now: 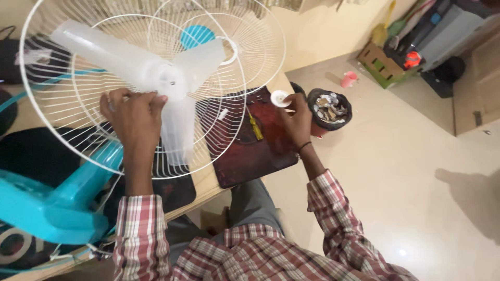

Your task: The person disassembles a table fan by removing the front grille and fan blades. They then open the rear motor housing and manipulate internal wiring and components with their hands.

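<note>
a translucent white three-bladed fan blade (156, 78) sits in the upper left of the frame, inside a round white wire guard (229, 125) of thin ribs. the left hand (133, 117), back up and fingers curled, grips the blade just beside its hub. the right hand (297, 122), right of centre, pinches a small round white plastic cap (280, 98) above a dark red mat (260, 151). a teal plastic fan body (57, 203) lies at lower left.

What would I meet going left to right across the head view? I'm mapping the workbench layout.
Turquoise plastic fan base → left hand on the translucent white three-blade fan propeller → yellow-handled screwdriver → right hand holding a small white round cap → dark round container of scraps → pink cup.
</note>
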